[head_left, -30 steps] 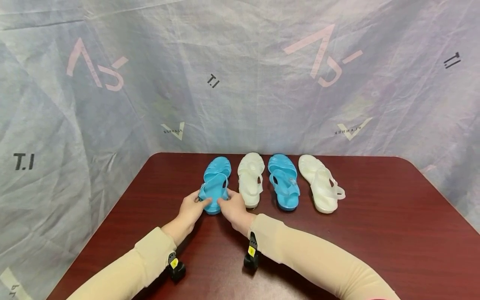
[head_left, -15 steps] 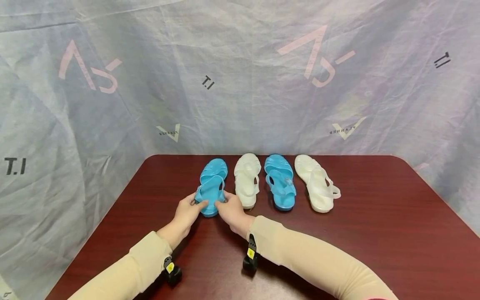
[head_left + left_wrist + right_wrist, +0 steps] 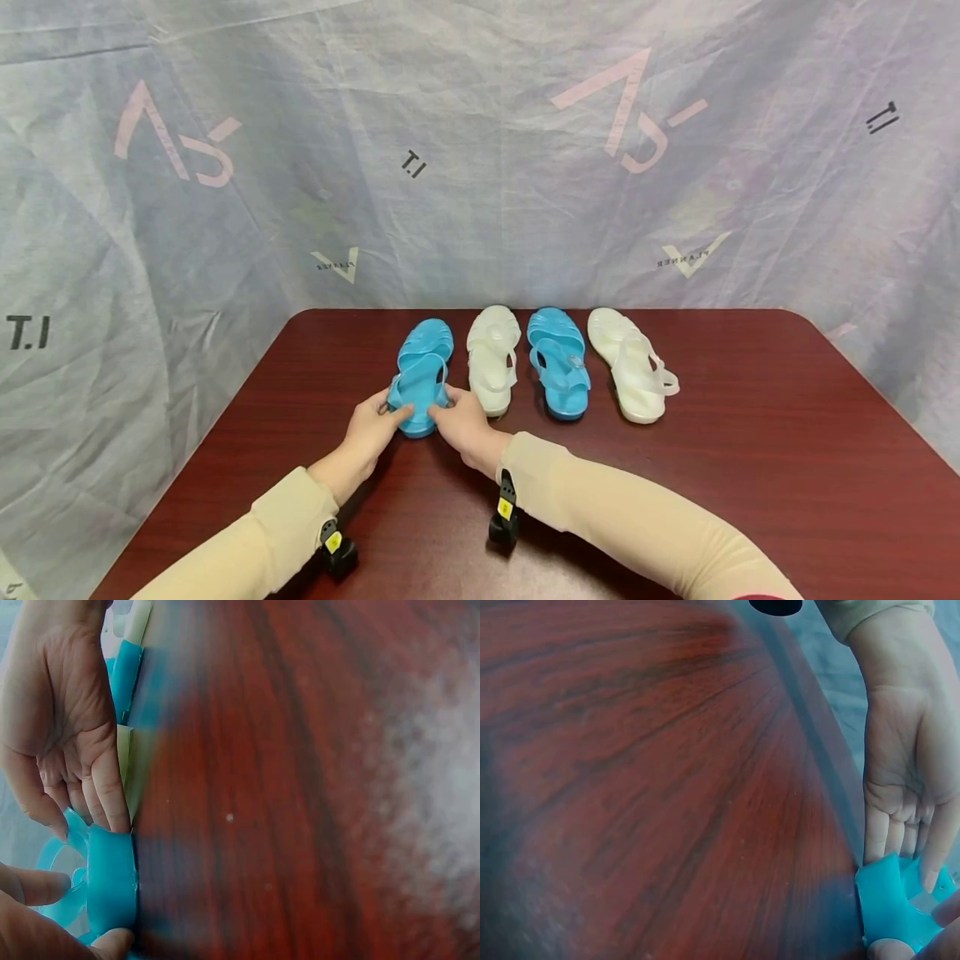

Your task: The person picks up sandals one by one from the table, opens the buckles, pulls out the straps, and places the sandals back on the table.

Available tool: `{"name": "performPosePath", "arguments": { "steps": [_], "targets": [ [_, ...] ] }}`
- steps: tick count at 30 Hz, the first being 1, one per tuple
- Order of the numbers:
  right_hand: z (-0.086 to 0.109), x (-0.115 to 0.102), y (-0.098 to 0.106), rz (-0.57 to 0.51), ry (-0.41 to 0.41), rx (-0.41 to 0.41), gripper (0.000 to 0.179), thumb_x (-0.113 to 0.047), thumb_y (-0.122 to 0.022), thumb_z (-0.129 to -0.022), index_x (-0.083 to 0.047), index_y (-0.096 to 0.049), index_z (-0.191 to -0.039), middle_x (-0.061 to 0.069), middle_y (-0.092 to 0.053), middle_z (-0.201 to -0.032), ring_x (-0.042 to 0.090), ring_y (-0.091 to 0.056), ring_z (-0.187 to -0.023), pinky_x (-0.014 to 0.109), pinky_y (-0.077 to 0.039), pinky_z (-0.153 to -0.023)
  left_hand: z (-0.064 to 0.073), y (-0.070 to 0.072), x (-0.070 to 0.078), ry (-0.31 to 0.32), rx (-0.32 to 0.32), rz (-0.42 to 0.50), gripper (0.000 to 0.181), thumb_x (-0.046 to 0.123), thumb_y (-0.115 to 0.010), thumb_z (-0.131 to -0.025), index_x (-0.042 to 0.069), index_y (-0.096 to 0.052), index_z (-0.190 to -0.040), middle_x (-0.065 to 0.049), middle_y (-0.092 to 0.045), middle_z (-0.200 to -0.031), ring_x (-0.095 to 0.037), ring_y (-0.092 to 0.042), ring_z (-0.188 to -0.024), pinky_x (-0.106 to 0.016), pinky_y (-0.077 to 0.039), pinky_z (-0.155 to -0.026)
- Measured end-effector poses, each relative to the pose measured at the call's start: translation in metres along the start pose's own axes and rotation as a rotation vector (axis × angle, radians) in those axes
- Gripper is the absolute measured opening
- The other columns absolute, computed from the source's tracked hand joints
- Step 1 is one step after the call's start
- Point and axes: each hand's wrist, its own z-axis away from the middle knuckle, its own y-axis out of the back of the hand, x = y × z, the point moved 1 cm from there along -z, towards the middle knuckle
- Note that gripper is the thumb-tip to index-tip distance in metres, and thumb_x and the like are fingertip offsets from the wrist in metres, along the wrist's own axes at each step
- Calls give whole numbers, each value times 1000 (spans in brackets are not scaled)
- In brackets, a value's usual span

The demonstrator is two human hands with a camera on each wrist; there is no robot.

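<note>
A blue jelly sandal point(image 3: 417, 383) lies at the left end of a row of sandals, toe toward the back cloth. Its heel end is held from both sides. My left hand point(image 3: 372, 429) grips the left side, thumb over the heel and fingers along the outer edge. On the other side my right hand point(image 3: 467, 425) pinches the heel with its thumb inside. In the left wrist view the blue heel point(image 3: 111, 877) shows between both hands' fingertips. From the right wrist, the same heel point(image 3: 889, 900) overlaps the table's surface.
Just right of the held sandal stand a white sandal point(image 3: 491, 371), a second blue sandal point(image 3: 564, 396) and another white sandal point(image 3: 637, 392) with its strap out sideways. All rest on a dark red wooden table point(image 3: 750, 467); a printed grey cloth point(image 3: 487, 208) hangs behind.
Both hands have drawn the blue sandal slightly toward me and a little left, widening its gap from the white one. The other sandals hold their places; the head view has shifted slightly.
</note>
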Motion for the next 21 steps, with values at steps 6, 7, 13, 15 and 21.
{"name": "performPosePath", "arguments": {
  "steps": [6,7,13,15,21],
  "targets": [
    [3,0,0,-9,-5,0,57,-7,-55,-95,5,-35,-146,22,-39,-150,32,-40,-137,44,-42,-107,4,-1,1,-9,-1,13,62,15,-61,-96,-4,-33,-148,-23,-40,-149,-35,-38,-139,-46,-35,-113],
    [4,0,-1,-9,-4,-1,57,-7,-55,-94,5,-35,-146,22,-39,-150,32,-40,-137,43,-42,-107,4,0,1,-8,-2,10,62,15,-60,-96,-5,-33,-148,-24,-40,-149,-35,-38,-139,-47,-35,-113],
    [7,2,-3,-10,8,1,57,-7,-56,-95,5,-35,-146,22,-40,-149,32,-40,-137,44,-43,-107,6,1,-1,6,-6,-4,64,16,-60,-96,-3,-30,-150,-23,-39,-150,-35,-36,-140,-47,-34,-113],
    [8,2,-3,-12,10,3,56,-7,-56,-95,5,-35,-146,22,-39,-149,32,-40,-137,44,-42,-107,6,1,-1,3,-9,-3,64,16,-60,-96,-2,-30,-150,-22,-39,-150,-34,-37,-140,-46,-35,-113],
    [9,2,-3,-26,5,8,58,-6,-56,-94,6,-35,-146,22,-36,-151,33,-38,-138,44,-43,-107,7,1,0,4,-19,11,64,14,-60,-96,-3,-29,-150,-23,-39,-149,-35,-37,-139,-46,-36,-112]
  ]
}}
